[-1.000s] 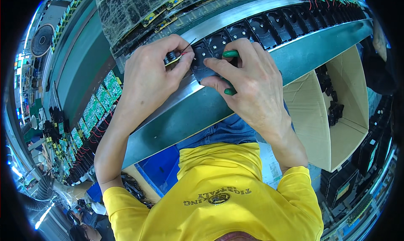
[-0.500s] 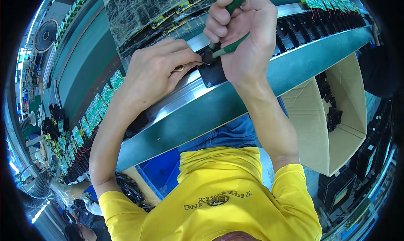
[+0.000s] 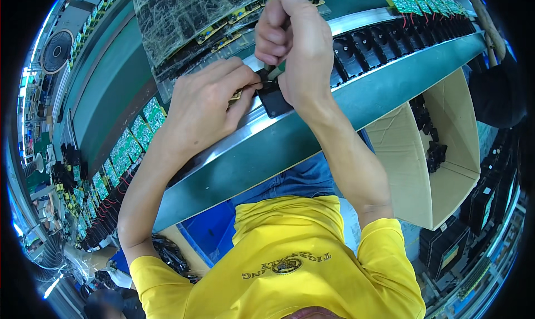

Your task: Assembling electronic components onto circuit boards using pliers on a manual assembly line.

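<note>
My right hand (image 3: 304, 54) is closed round green-handled pliers (image 3: 277, 71), mostly hidden behind the fingers and palm. Their dark jaws reach down to the top end of a black plastic case (image 3: 275, 101) on the metal rail. From the other side my left hand (image 3: 207, 101) comes in with thumb and forefinger pinched at the same end of the case. Under its curled fingers shows a small yellowish part (image 3: 236, 95), its kind too covered to tell. What exactly the jaws grip cannot be made out.
A row of black cases (image 3: 368, 48) with green circuit boards (image 3: 423, 2) and red wires runs along the rail (image 3: 245, 124) on the green bench. More boards (image 3: 125, 149) line the left. A scratched dark sheet (image 3: 189, 18) lies beyond. A cardboard box (image 3: 398, 174) stands at right.
My right hand has turned and shifted left, so the plier handles are now mostly hidden. The black case has moved slightly left and nearer me. My left hand keeps its pinch.
</note>
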Demonstrator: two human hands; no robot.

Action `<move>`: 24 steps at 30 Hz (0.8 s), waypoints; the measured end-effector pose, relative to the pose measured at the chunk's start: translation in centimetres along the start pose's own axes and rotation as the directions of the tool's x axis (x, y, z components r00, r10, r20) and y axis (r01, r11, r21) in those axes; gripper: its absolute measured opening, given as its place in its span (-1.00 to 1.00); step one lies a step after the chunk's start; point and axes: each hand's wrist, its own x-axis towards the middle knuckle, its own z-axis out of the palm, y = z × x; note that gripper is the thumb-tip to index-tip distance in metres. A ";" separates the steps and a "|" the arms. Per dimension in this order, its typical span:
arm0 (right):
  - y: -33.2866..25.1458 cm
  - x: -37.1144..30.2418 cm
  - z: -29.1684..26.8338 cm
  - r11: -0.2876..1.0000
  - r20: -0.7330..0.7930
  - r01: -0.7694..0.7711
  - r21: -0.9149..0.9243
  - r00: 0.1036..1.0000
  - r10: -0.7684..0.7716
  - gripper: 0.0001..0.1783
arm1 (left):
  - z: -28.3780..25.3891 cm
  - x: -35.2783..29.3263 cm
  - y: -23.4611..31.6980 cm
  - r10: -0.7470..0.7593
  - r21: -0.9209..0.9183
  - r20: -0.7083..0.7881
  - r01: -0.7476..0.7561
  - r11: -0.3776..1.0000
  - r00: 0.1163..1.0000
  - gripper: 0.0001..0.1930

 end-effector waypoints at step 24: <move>-3.7 -11.1 -3.3 -0.200 0.306 0.270 -0.942 0.936 -0.174 -0.76 | 1.5 1.0 2.2 -0.295 -0.046 -0.045 0.293 0.955 0.954 -0.93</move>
